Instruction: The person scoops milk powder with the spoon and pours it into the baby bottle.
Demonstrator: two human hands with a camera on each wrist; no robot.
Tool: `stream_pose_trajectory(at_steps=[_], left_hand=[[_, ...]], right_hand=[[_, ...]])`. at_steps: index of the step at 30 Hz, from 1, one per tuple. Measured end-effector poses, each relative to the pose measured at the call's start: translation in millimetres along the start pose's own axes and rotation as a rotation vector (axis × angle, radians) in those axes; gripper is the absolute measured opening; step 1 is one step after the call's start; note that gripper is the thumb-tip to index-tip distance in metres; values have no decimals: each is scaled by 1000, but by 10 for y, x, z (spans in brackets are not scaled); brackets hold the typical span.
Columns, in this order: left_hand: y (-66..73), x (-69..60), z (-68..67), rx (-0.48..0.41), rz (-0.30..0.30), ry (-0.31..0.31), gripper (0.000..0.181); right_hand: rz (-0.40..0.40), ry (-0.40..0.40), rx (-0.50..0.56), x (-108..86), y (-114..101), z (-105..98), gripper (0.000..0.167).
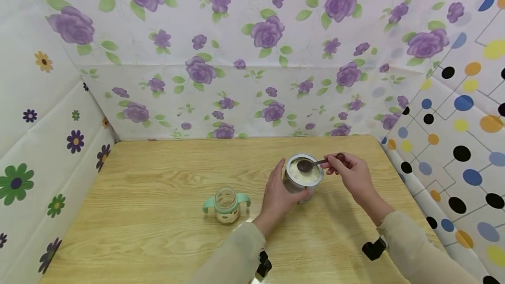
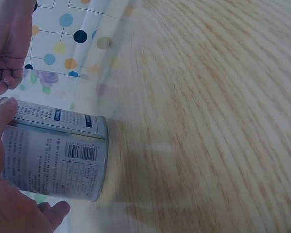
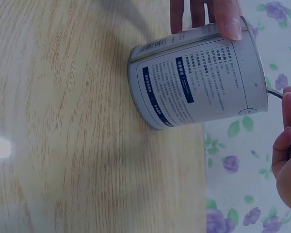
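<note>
A metal can (image 1: 293, 185) of pale powder (image 1: 307, 177) stands uncovered on the right side of the table. My left hand (image 1: 278, 196) grips its side, thumb at the near wall and fingers round the left. In my right hand (image 1: 353, 177) is the handle of a dark spoon (image 1: 305, 166), pinched between thumb and fingers. The spoon's bowl is inside the can's mouth, over the powder; whether it touches the powder I cannot tell. Printed text and a barcode cover the can wall (image 3: 199, 77) in the right wrist view, where the spoon's bowl is hidden.
Left of the can stands a clear baby bottle (image 1: 227, 216) with a mint-green collar and two side handles, its top uncovered. The wooden table (image 1: 158, 179) meets a flowered cloth (image 1: 240, 86) at the back and a dotted cloth (image 1: 453, 143) on the right.
</note>
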State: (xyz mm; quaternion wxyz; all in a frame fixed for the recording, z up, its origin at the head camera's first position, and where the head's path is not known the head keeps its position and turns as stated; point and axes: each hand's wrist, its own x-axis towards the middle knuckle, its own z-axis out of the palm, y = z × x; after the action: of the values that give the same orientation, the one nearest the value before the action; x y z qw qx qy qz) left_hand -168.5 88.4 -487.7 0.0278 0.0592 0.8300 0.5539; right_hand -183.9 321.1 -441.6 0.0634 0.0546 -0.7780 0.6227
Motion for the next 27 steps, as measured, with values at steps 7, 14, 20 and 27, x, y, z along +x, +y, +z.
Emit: stream_pose_trajectory(at_steps=[7, 14, 20, 27], left_hand=[[-55, 44, 54, -42, 5, 2, 119], [-77, 68, 71, -46, 21, -8, 114], [-92, 74, 79, -49, 44, -3, 108], [-109, 87, 92, -39, 59, 7, 109]], right_hand=[[-38, 10, -73, 7, 25, 50, 37], [-35, -53, -79, 40, 7, 85, 39], [-14, -147, -108, 54, -7, 82, 35], [20, -239, -134, 41, -34, 65, 34]])
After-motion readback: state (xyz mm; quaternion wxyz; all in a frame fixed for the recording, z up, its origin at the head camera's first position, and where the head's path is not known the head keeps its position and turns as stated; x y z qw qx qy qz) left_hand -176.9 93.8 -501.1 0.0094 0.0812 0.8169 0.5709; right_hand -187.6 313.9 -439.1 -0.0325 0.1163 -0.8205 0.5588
